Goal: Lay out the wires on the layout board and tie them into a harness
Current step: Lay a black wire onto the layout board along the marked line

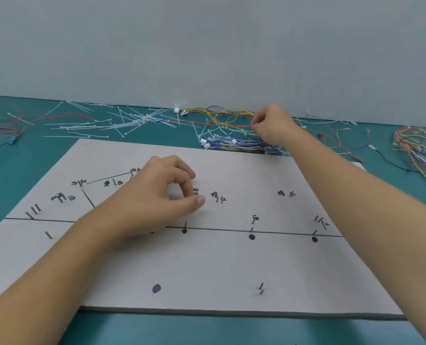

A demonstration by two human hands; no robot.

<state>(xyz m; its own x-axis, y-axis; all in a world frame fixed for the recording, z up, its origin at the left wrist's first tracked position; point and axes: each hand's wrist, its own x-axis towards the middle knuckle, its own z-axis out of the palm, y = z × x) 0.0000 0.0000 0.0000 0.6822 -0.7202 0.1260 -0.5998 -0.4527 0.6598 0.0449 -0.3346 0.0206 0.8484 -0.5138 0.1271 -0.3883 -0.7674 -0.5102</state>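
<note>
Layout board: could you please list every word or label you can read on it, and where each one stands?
"棕红": handwritten mid-way on the white rectangular layout board.
"白红": its far left part.
"白": above the long drawn line.
"红": at that line's right end.
Other handwritten labels: blurred, or hidden by the left hand.

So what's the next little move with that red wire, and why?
Probably lift the red wire free of the loose wires and bring it over the layout board. The right hand pinches it, the board's nails carry no wire yet, and the left hand hovers over the board holding nothing.
</note>
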